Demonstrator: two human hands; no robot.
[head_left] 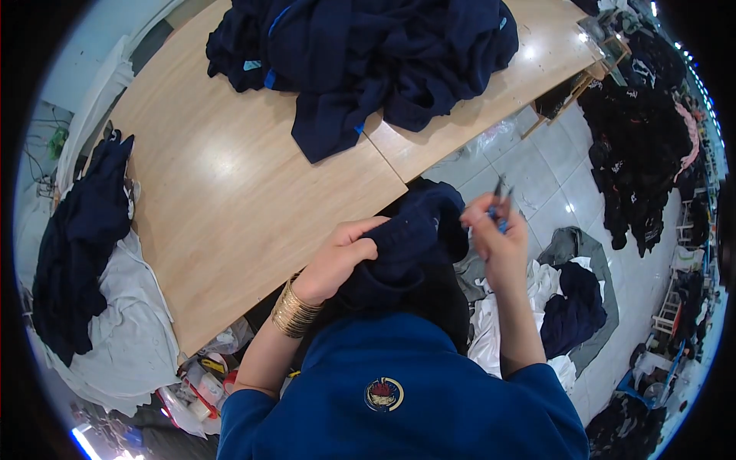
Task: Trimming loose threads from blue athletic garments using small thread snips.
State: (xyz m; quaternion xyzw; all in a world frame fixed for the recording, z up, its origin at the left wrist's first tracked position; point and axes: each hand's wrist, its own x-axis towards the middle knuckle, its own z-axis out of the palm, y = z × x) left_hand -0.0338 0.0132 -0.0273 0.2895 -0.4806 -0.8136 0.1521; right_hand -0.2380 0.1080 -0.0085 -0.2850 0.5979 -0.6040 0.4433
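Blue-sleeved forearms rise from below. Left hand, fingers clamped, bunches a navy garment just off the wooden counter edge. Right hand pinches small thread snips. Trimming looks underway; the next cut needs the loose thread exposed and taut.

wooden table | far edge: heap of navy garments | tiled floor: scattered clothes
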